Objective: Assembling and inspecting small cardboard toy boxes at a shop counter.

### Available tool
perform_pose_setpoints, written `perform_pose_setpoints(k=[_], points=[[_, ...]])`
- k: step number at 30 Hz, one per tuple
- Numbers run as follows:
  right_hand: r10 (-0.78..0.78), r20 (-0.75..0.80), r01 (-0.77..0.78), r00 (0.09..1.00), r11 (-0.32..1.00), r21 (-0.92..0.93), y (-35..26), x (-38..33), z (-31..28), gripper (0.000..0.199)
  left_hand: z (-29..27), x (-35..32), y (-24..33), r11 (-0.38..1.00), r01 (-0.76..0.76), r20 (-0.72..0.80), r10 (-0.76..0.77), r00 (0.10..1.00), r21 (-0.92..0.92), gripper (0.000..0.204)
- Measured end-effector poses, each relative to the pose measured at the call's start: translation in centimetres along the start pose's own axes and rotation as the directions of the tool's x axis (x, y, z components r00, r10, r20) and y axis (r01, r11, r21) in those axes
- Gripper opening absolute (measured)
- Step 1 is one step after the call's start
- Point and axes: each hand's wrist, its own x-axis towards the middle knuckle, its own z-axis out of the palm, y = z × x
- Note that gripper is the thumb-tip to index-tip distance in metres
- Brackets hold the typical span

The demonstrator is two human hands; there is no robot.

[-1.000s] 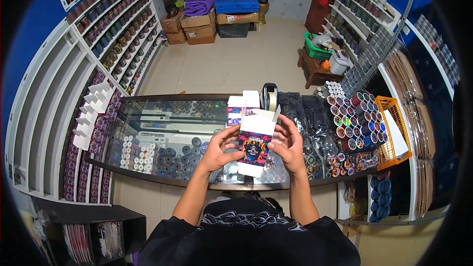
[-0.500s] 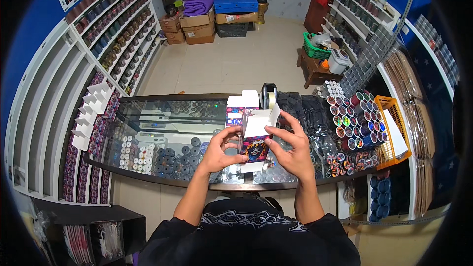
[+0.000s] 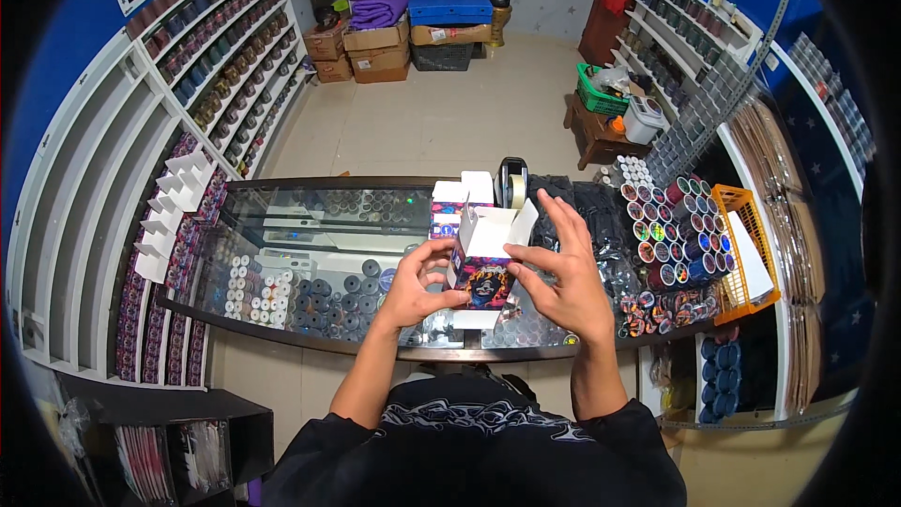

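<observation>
A small cardboard box (image 3: 485,284) with a dark, colourful print stands upright above the glass counter, its white flaps spread and its white inside showing. My left hand (image 3: 413,289) grips its left side, the thumb across the lower front and the fingers curled at the side. On the right, my right hand (image 3: 571,286) has its thumb and index fingertip at the front right edge, pinching the wall; the other fingers stretch up beside a raised flap. Just behind are other printed boxes (image 3: 447,208) with white tops and a black tape dispenser (image 3: 512,184) holding a clear roll.
The glass counter (image 3: 357,349) holds white spools (image 3: 258,293) and grey spools (image 3: 343,296). Black plastic packets (image 3: 591,225), stacked round tubs (image 3: 680,230) and a yellow basket (image 3: 748,253) are to the right. Folded white-topped boxes (image 3: 174,211) stand at left, beside shelves of spools (image 3: 225,47).
My right hand has shifted slightly right, with its upper fingers straightened and lifted from the flap. The box has tilted a little, showing more printed front; its right flap leans outward.
</observation>
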Motion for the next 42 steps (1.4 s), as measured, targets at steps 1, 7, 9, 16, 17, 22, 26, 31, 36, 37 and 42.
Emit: perform_pose_setpoints(k=[1,7,9,16,17,22,26,31,36,37,42], points=[[-0.008,0.016,0.008,1.000,1.000,0.010,0.1,0.0,0.0,0.024,-0.1,0.0,-0.1,1.000,0.013,-0.002,-0.013,1.000,-0.026,0.076],[-0.035,0.054,0.036,0.998,0.999,-0.013,0.1,0.1,-0.1,0.022,0.0,-0.2,0.1,0.998,0.038,0.018,-0.037,0.999,-0.057,0.073],[-0.040,0.063,0.042,0.997,0.999,-0.020,-0.1,0.2,0.0,0.022,-0.1,-0.3,0.0,0.998,0.042,0.020,-0.041,0.999,-0.053,0.073],[-0.042,-0.023,0.042,0.999,0.999,-0.025,-0.6,0.6,0.2,0.019,-0.1,-0.3,-0.2,0.997,0.043,0.016,-0.042,0.999,-0.058,0.073],[-0.035,-0.083,0.036,0.996,0.999,0.010,-0.6,0.6,0.3,0.020,-0.1,-0.3,-0.1,0.997,0.050,0.014,-0.049,0.999,-0.067,0.074],[-0.042,-0.130,0.046,0.991,0.999,0.029,-0.3,0.4,0.9,0.021,0.0,-0.3,0.0,0.998,0.039,0.003,-0.039,0.999,-0.051,0.075],[-0.026,-0.113,0.032,0.993,0.998,0.050,-0.2,0.3,1.2,0.020,0.2,-0.4,0.1,0.999,0.015,-0.006,-0.015,1.000,-0.035,0.076],[-0.008,-0.103,0.016,0.995,0.996,0.083,-0.1,0.0,1.0,0.019,0.2,-0.4,0.1,0.999,0.027,-0.010,-0.027,1.000,0.021,0.077],[-0.013,-0.059,0.014,0.998,1.000,0.020,-0.3,0.0,0.4,0.020,0.4,-0.4,0.5,0.998,0.028,-0.001,-0.028,1.000,0.059,0.078],[-0.013,-0.060,0.014,0.998,1.000,0.018,-0.3,0.0,0.3,0.020,0.5,-0.4,0.6,0.997,0.030,0.002,-0.030,1.000,0.068,0.078],[-0.008,-0.114,0.013,0.993,0.999,0.048,-0.9,0.2,0.6,0.021,0.5,-0.5,0.6,0.995,0.034,0.006,-0.034,0.999,0.098,0.077]])
